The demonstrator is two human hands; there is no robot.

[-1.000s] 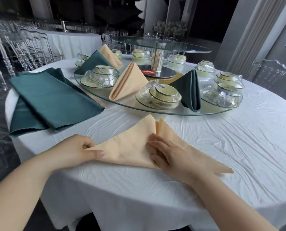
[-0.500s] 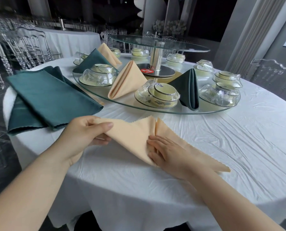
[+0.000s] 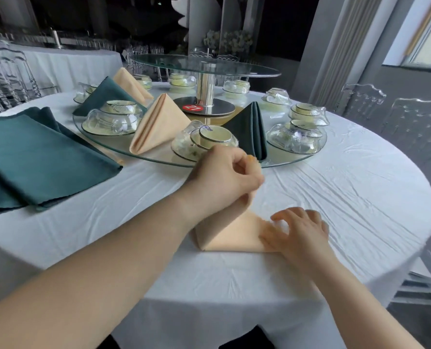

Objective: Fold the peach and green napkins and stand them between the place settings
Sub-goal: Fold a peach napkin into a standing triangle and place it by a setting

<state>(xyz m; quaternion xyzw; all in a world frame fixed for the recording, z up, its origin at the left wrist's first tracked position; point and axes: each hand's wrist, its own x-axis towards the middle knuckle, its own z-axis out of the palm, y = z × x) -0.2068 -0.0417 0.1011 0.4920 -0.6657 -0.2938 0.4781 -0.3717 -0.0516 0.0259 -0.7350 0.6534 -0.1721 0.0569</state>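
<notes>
**Item: peach napkin (image 3: 230, 235), part-folded.**

Location: laid on the white tablecloth (image 3: 347, 197) at the table's near edge, at 6 o'clock from the glass turntable (image 3: 159, 158).

Hands: set apart.
- The left hand (image 3: 222, 180) is placed at 12 o'clock of the napkin. Its fingers are curled, and the cloth's raised upper end appears to be gripped in them, though blur softens the fingertips.
- The right hand (image 3: 302, 235) is placed at 3 o'clock. Its fingers are loosely spread and rested on the napkin's right-hand corner, pressing it to the cloth.

Appearance: a plain, matte peach cloth, doubled into a triangular form. A rounded fold is seen at its 8 o'clock corner and a straight lower edge along the table. The upper part is lifted off the surface towards the left hand.

Also recorded:
- Flat green napkins (image 3: 38, 157), stacked at 9 o'clock.
- On the turntable, a standing peach napkin (image 3: 159, 124) and a standing green napkin (image 3: 253, 129), with a place setting (image 3: 204, 142) between them.
</notes>
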